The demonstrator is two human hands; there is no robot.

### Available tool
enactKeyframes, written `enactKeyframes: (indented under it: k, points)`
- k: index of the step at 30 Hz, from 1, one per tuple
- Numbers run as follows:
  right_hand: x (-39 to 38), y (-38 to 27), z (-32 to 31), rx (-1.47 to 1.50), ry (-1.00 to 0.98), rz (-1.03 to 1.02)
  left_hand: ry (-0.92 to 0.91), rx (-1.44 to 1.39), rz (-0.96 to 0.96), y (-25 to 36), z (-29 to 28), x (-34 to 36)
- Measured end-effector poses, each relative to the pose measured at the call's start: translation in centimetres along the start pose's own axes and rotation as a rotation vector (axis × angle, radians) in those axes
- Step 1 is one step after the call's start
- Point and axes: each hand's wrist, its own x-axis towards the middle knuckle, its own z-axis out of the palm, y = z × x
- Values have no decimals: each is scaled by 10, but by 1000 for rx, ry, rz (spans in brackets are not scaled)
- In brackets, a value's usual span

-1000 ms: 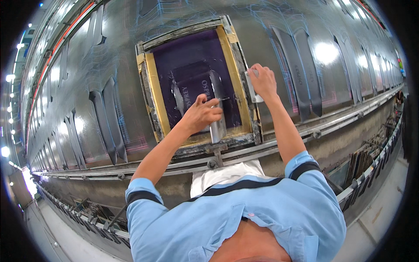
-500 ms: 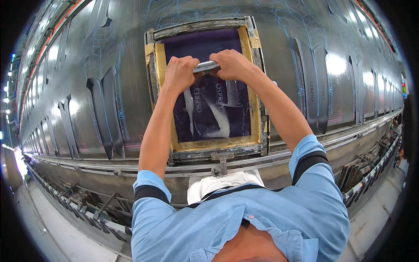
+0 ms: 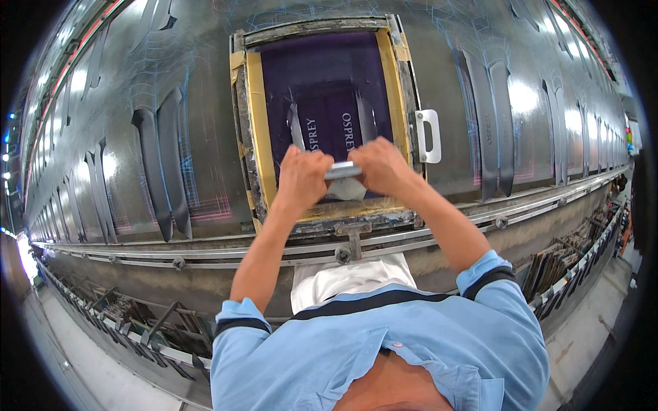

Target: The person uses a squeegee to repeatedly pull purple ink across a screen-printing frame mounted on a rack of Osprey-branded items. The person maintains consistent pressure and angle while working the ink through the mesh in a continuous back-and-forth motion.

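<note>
My left hand (image 3: 303, 175) and my right hand (image 3: 379, 168) are closed on the two ends of a metal squeegee (image 3: 343, 170), low over the dark purple mesh (image 3: 322, 72) of a screen-printing frame (image 3: 315, 24). Yellow tape lines the worn frame's inner sides. Pale lettering and two long lighter shapes show in the mesh above my hands. A whitish, translucent patch (image 3: 346, 189) lies by the squeegee's lower edge. A white handle (image 3: 432, 137) is fixed on the frame's right side, just above and right of my right hand.
The frame rests on a long glossy printing table (image 3: 219, 123) with blue and pink guide lines and rows of dark grey cut pieces (image 3: 490, 123) on both sides. A metal rail (image 3: 459, 226) with knobs runs along its near edge. Racks of boards (image 3: 548, 267) hang below.
My right hand left the white handle and joined my left hand on the squeegee. Since the middle frame, both hands have pulled the squeegee from the screen's upper part down toward its near edge.
</note>
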Motion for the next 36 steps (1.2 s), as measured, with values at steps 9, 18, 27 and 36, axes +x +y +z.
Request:
enactKeyframes:
  k: [9, 18, 27, 36]
  points:
    - [142, 67, -76, 59, -30, 128, 9, 28, -87, -84, -25, 137]
    - [68, 40, -27, 12, 2, -2, 78, -65, -18, -37, 0, 61]
    - [-14, -5, 3, 124, -132, 59, -58, -71, -59, 17, 5, -18]
    - [121, 59, -65, -41, -11, 91, 25, 65, -41, -72, -23, 117]
